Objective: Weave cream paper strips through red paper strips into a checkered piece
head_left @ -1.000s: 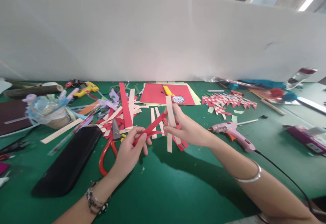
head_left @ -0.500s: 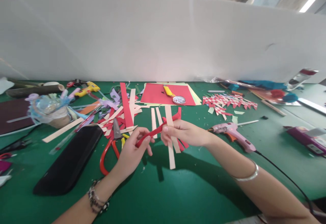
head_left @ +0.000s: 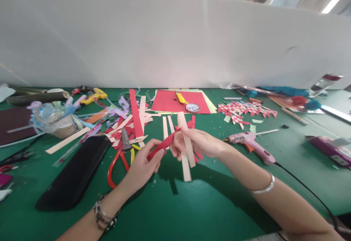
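Red strip [head_left: 166, 142], in the head view: above the tabletop [head_left: 170, 211], pinched in left hand [head_left: 144, 162], slanting toward right hand [head_left: 199, 142], itself clamped on pale strips [head_left: 185, 166]. Best drawn flat and snug; perhaps interlaced, crossing too hidden to tell.

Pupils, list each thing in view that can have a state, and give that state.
Left hand: closed on the red strip
Red strip: curved, reaching between both hands
Right hand: pinching cream strips
Cream strips: overlapping
Red-handled scissors: lying down, blade opening unclear
Pink glue gun: lying on its side
Yellow tool: lying on the red sheet
Red sheet: flat
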